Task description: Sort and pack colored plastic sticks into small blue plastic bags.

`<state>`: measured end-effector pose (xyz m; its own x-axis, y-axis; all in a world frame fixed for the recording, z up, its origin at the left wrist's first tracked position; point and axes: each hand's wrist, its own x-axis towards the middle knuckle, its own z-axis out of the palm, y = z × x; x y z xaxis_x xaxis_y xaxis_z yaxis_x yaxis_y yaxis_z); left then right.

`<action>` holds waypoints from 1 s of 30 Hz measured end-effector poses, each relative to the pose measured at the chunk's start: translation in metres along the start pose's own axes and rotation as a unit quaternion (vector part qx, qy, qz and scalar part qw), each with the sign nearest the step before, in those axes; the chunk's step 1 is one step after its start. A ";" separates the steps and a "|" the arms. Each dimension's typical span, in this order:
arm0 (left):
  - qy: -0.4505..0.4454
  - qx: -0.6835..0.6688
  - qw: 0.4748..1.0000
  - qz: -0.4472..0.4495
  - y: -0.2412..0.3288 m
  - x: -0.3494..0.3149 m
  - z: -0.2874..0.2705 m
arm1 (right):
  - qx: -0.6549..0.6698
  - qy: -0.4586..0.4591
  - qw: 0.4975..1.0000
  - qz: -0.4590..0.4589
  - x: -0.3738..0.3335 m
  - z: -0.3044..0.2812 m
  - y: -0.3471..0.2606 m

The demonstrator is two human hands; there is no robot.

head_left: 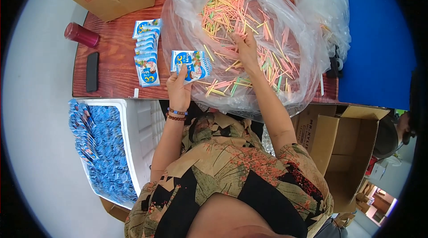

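Some blue-and-white packets (195, 69) are pinched in the left hand (179, 90) at the plastic bag's (178, 15) left side; inside, the right hand (248, 53) touches sticks (218, 8), grip unclear.

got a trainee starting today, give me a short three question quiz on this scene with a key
1. Which hand holds the blue-and-white packets?
2. True or false: the phone lies to the right of the clear bag.
3. Where is the right hand?
a) on the cardboard box
b) at the coloured sticks in the clear bag
c) at the phone

Key:
1. The left hand.
2. False; it lies to the left of it.
3. b
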<state>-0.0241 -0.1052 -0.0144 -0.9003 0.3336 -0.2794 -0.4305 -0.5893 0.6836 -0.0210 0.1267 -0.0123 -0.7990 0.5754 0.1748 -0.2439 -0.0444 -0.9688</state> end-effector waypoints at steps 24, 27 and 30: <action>0.002 0.019 1.000 0.007 -0.002 0.001 -0.001 | -0.167 -0.074 0.983 0.006 -0.015 -0.013 0.004; 0.007 0.019 1.000 0.009 -0.001 0.000 -0.002 | -0.199 -0.127 0.972 -0.006 -0.017 -0.010 0.000; 0.008 0.020 1.000 0.009 -0.003 -0.001 0.001 | -0.231 -0.114 0.964 -0.071 -0.012 -0.013 0.005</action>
<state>-0.0220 -0.1031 -0.0155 -0.9089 0.3115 -0.2772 -0.4118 -0.5657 0.7145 -0.0052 0.1300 -0.0217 -0.8880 0.3528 0.2950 -0.1309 0.4210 -0.8976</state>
